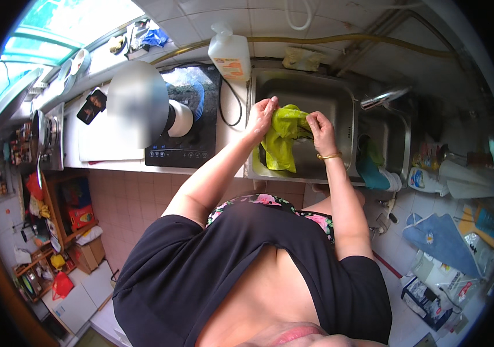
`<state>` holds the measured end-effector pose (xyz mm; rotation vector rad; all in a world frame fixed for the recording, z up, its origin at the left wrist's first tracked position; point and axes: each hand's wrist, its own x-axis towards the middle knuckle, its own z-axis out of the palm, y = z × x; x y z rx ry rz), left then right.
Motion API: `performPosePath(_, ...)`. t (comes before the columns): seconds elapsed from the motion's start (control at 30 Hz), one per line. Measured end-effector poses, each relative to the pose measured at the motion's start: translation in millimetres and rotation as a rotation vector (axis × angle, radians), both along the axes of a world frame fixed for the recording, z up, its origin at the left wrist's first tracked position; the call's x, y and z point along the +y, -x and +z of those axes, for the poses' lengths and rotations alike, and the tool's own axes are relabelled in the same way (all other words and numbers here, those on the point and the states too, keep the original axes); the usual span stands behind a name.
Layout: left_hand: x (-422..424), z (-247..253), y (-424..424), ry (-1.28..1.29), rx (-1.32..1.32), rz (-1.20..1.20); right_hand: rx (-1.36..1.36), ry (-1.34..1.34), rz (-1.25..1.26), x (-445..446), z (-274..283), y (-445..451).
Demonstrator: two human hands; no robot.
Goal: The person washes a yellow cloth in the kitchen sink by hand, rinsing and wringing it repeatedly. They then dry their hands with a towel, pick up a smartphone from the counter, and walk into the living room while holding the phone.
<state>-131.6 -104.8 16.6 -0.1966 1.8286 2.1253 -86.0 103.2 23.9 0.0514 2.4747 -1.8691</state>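
Over the large bowl of a stainless steel sink [335,95], a wet yellow-green cloth item [283,130] hangs between my two hands. My left hand [262,116] pinches its upper left edge, with what look like suds on the skin. On the other side, my right hand [322,132] grips the upper right edge between thumb and fingers; a gold-coloured bangle [329,155] circles that wrist. The cloth's lower end droops towards the sink's front rim. Dark trim shows at parts of its edge, and whether it is a garment cannot be told.
A chrome faucet [385,98] reaches over the smaller bowl, where a teal cloth [370,169] drapes across the front rim. Left of the sink are a large white jug [229,54] and a black induction cooktop [182,149] bearing a white-handled pot. A spray bottle [424,181] lies right.
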Motion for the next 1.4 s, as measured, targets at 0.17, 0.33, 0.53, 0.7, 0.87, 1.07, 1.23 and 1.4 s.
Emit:
performPosePath(0.17,55,-56,5,-0.519,-0.236,0.107,0.569,-0.270,-0.052,-70,32,-19)
performPosePath(0.33,109,21,-39,-0.457,-0.452,-0.036,0.098,-0.305,-0.380,-4,18,30)
performPosePath(0.53,111,3,-26,-0.465,-0.397,-0.055,0.473,-0.370,-0.545,-58,5,-30)
performPosePath(0.7,103,20,-30,-0.182,-0.146,-0.157,0.146,-0.193,-0.539,36,-18,10)
performPosePath(0.87,64,1,-18,0.130,0.243,-0.187,0.051,0.266,-0.409,89,-1,-10)
performPosePath(1.07,39,-27,-27,0.352,0.246,-0.736,-0.017,0.875,-0.383,101,39,-26)
performPosePath(1.23,42,13,-24,0.648,0.721,-0.618,-0.016,0.838,-0.356,125,49,-35)
performPosePath(1.4,48,32,-17,0.019,0.305,-0.372,0.033,-0.175,-0.118,134,25,-49)
